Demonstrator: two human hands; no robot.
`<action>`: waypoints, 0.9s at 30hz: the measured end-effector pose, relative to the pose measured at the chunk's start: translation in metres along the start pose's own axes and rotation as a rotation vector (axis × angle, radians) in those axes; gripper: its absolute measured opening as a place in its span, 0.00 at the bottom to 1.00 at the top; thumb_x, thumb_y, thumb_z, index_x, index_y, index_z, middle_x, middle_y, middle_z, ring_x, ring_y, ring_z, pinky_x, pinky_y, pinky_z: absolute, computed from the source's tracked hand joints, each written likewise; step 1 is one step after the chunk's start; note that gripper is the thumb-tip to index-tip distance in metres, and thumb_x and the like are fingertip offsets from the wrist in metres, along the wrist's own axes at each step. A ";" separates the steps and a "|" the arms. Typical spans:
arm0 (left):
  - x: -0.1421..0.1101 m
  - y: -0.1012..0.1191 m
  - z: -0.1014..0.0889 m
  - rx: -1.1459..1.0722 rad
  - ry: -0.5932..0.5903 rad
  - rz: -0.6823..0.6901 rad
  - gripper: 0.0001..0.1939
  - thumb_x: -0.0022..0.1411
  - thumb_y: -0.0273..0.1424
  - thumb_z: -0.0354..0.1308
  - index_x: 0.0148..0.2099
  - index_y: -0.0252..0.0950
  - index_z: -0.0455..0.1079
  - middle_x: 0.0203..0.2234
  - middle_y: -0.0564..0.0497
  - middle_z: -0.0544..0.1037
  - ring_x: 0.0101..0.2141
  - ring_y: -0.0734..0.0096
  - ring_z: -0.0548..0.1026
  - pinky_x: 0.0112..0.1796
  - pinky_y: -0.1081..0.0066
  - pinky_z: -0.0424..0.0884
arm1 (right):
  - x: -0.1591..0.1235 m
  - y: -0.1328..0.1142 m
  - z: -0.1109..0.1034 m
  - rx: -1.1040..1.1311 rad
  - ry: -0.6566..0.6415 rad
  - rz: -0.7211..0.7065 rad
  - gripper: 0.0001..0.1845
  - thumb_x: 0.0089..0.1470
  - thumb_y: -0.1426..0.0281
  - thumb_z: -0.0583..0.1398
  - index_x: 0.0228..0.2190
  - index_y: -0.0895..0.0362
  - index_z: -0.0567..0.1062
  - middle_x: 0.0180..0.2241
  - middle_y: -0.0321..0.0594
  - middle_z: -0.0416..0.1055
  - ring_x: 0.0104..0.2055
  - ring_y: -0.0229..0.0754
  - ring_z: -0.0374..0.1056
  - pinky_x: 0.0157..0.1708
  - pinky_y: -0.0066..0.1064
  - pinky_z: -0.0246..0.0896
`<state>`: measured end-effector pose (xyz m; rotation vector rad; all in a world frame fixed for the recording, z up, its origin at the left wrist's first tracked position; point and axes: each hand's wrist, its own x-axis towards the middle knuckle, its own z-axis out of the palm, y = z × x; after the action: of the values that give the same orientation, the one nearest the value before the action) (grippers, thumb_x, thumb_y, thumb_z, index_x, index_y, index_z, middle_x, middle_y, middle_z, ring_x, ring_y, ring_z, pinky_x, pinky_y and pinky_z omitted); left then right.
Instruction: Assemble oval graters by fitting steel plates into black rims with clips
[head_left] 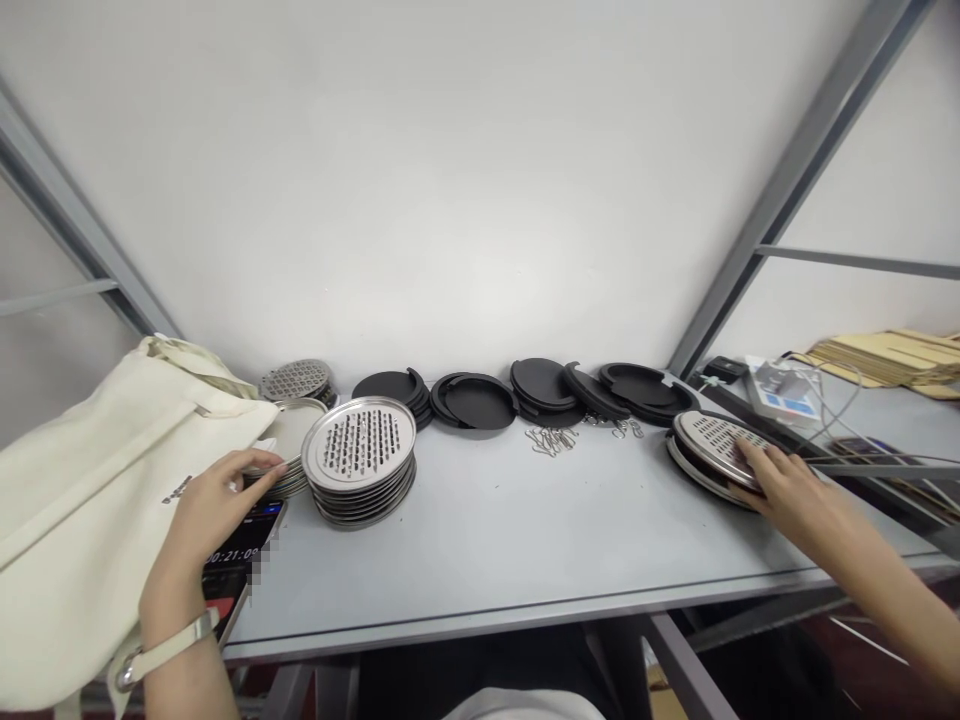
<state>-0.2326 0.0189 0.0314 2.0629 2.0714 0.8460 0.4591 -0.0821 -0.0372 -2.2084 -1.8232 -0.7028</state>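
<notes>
My left hand (229,490) pinches, thumb against fingers, at the edge of a stack of plain round metal plates (301,430). Just right of it stands a tall stack of round metal grater plates (360,440), with raised teeth on the top one. Far to the right, my right hand (780,485) grips the near edge of a round slotted grater plate (716,440). This plate rests tilted on other round pieces, whose lower edges show. How far my right fingers reach under it is hidden.
Black round holders (480,400) line the wall, with small metal hooks (551,440) before them. More grater plates (296,380) sit behind. A cream bag (112,480) and a phone (240,560) crowd the left. Cables, a white box (781,390) and wooden sheets (885,355) are right.
</notes>
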 end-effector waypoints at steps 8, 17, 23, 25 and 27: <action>0.000 -0.003 0.001 0.020 -0.005 0.002 0.20 0.54 0.51 0.55 0.40 0.43 0.73 0.39 0.54 0.78 0.41 0.62 0.73 0.42 0.69 0.65 | 0.008 -0.062 -0.023 -0.019 0.020 0.023 0.24 0.62 0.64 0.45 0.56 0.62 0.60 0.45 0.61 0.69 0.47 0.62 0.65 0.38 0.49 0.62; 0.000 0.001 0.000 0.020 -0.017 -0.012 0.19 0.54 0.51 0.55 0.40 0.44 0.73 0.39 0.56 0.78 0.41 0.63 0.73 0.42 0.69 0.65 | 0.039 -0.102 -0.033 0.257 0.125 0.092 0.27 0.65 0.62 0.46 0.62 0.60 0.56 0.51 0.56 0.68 0.46 0.56 0.69 0.38 0.36 0.61; -0.001 -0.001 0.001 0.019 0.002 -0.014 0.19 0.54 0.50 0.55 0.40 0.43 0.73 0.40 0.54 0.78 0.42 0.62 0.73 0.41 0.69 0.65 | 0.025 -0.067 -0.042 0.119 0.170 0.137 0.26 0.65 0.62 0.46 0.60 0.59 0.60 0.54 0.55 0.67 0.47 0.56 0.68 0.40 0.36 0.60; -0.001 -0.001 0.001 0.020 -0.006 -0.022 0.19 0.54 0.50 0.55 0.41 0.44 0.72 0.40 0.55 0.78 0.42 0.63 0.73 0.42 0.68 0.65 | 0.014 -0.053 -0.039 0.040 0.139 0.048 0.25 0.66 0.64 0.44 0.60 0.60 0.60 0.53 0.57 0.67 0.51 0.57 0.66 0.45 0.40 0.58; -0.001 -0.001 0.001 0.023 -0.006 -0.020 0.18 0.54 0.50 0.55 0.41 0.44 0.72 0.40 0.55 0.78 0.43 0.63 0.73 0.42 0.68 0.65 | 0.003 -0.044 -0.034 -0.020 0.120 -0.005 0.25 0.65 0.66 0.43 0.60 0.59 0.60 0.52 0.57 0.67 0.52 0.58 0.65 0.47 0.43 0.57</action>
<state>-0.2329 0.0184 0.0294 2.0493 2.1051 0.8163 0.4090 -0.0850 -0.0127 -2.1244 -1.7718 -0.8389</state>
